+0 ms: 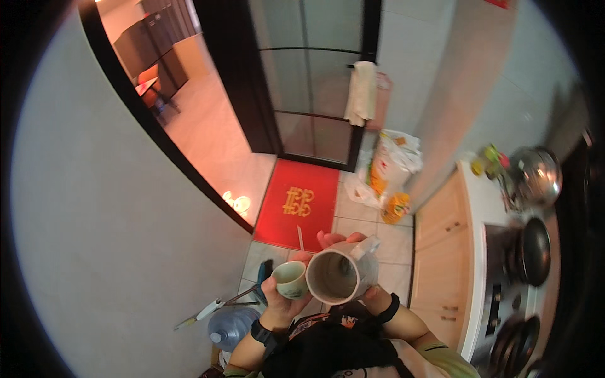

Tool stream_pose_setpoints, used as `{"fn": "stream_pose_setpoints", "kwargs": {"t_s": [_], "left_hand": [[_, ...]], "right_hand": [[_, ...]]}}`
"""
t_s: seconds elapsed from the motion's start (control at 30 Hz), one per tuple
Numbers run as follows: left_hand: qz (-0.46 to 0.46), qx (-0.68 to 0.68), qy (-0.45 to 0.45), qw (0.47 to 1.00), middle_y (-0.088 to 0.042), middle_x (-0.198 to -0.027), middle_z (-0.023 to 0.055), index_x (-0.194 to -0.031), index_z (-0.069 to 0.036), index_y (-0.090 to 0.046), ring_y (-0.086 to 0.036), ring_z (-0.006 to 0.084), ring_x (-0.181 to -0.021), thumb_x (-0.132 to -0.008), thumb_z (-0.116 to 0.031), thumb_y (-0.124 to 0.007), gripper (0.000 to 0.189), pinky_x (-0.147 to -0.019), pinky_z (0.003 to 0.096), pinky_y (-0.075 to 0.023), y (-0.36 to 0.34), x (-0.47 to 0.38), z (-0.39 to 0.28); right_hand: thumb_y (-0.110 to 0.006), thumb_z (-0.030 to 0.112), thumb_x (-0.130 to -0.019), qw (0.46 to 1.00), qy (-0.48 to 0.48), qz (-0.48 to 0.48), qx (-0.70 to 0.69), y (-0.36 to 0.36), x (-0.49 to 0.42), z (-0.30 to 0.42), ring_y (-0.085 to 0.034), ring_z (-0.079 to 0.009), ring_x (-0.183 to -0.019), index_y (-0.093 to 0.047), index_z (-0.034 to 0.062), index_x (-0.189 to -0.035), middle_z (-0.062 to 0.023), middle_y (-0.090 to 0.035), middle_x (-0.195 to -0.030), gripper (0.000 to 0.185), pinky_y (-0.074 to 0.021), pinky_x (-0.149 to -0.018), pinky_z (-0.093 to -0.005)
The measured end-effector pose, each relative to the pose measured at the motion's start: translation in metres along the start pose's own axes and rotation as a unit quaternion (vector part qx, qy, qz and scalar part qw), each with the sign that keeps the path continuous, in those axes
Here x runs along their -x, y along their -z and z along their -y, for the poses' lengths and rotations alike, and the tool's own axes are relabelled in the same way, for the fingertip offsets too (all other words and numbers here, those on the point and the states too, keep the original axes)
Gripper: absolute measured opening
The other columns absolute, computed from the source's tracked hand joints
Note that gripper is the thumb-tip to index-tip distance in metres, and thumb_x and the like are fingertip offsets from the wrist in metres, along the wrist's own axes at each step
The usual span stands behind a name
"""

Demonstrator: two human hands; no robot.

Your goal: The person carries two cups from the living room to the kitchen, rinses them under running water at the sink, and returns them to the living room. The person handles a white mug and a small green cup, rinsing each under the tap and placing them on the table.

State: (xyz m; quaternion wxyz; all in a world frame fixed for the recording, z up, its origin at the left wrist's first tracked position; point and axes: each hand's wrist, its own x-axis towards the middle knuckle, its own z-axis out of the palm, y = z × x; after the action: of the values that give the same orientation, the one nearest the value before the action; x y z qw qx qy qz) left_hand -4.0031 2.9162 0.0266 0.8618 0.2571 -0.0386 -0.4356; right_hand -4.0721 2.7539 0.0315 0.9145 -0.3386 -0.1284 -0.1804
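A small pale green cup (pixel 289 288) with dark marks on its side is in my left hand (pixel 280 303), its mouth tipped up towards me. Right beside it, my right hand (pixel 372 298) holds a larger whitish mug (pixel 367 273) whose handle points up and away from me. The two rims are very close; whether they touch I cannot tell. What shows inside the mug is dim, with a small reflection. A thin white stick (pixel 300 238) rises beyond the cup near my fingertips; its lower end is hidden.
A red mat (pixel 272 222) lies by the doorway and glazed door (pixel 312 90). Plastic bags (pixel 392 163) and a yellow-orange package (pixel 396 208) stand on the floor. To the right run cabinets (pixel 442 255) with a stove and black pan (pixel 536 253). A water jug (pixel 234 328) stands left.
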Motion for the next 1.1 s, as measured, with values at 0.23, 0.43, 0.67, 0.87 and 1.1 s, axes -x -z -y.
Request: {"fn": "stream_pose_setpoints", "kwargs": {"t_s": [0.23,0.43,0.67,0.87,1.1], "left_hand": [[-0.019,0.013,-0.145,0.989,-0.057,-0.111,0.0075,-0.132,-0.003,-0.044,-0.057,0.0187,-0.104,-0.068,-0.055,-0.072,0.086,-0.086,0.033,-0.0504,0.008,-0.118,-0.073],[0.003,-0.03,-0.252,0.967,-0.058,-0.104,0.0115,-0.132,0.001,-0.043,-0.058,0.0208,-0.099,-0.069,-0.048,-0.076,0.086,-0.083,0.0324,-0.0505,0.048,-0.209,-0.15],[-0.008,-0.087,-0.303,0.949,-0.062,-0.102,0.0158,-0.131,0.004,-0.043,-0.06,0.0207,-0.097,-0.067,-0.046,-0.08,0.089,-0.082,0.0303,-0.051,0.082,-0.307,-0.276],[-0.064,-0.056,-0.341,0.936,-0.062,-0.1,0.016,-0.13,0.004,-0.044,-0.059,0.0203,-0.095,-0.068,-0.045,-0.079,0.087,-0.082,0.0284,-0.0491,0.109,-0.354,-0.332],[-0.161,-0.036,-0.438,0.883,-0.061,-0.1,0.0162,-0.13,0.002,-0.045,-0.057,0.0201,-0.092,-0.068,-0.046,-0.079,0.085,-0.079,0.0277,-0.0484,0.133,-0.412,-0.365]], "right_hand": [[-0.092,0.031,-0.056,0.992,-0.114,0.057,0.005,0.064,-0.159,-0.017,-0.032,-0.028,-0.138,-0.027,0.0177,-0.139,-0.0146,-0.027,-0.15,0.106,-0.0288,-0.112,-0.0457],[-0.095,0.031,-0.05,0.937,-0.031,0.214,0.273,0.123,-0.299,-0.053,-0.04,-0.0305,-0.131,-0.029,0.0163,-0.14,-0.0167,-0.033,-0.143,0.112,-0.036,-0.109,-0.0464],[-0.092,0.01,-0.057,0.92,-0.009,0.237,0.31,0.128,-0.449,-0.101,-0.043,-0.0326,-0.13,-0.01,0.0252,-0.141,-0.0265,-0.032,-0.143,0.119,-0.0427,-0.102,-0.0472],[-0.09,0.007,-0.06,0.912,0.01,0.287,0.292,0.14,-0.544,-0.155,-0.044,-0.0353,-0.128,-0.025,0.0179,-0.117,-0.0309,-0.03,-0.143,0.088,-0.0431,-0.102,-0.0465],[-0.094,0.015,-0.055,0.857,0.002,0.351,0.377,0.165,-0.653,-0.191,-0.046,-0.0252,-0.109,-0.041,0.0103,-0.097,-0.0155,-0.033,-0.118,0.068,-0.0475,-0.087,-0.0381]]}}
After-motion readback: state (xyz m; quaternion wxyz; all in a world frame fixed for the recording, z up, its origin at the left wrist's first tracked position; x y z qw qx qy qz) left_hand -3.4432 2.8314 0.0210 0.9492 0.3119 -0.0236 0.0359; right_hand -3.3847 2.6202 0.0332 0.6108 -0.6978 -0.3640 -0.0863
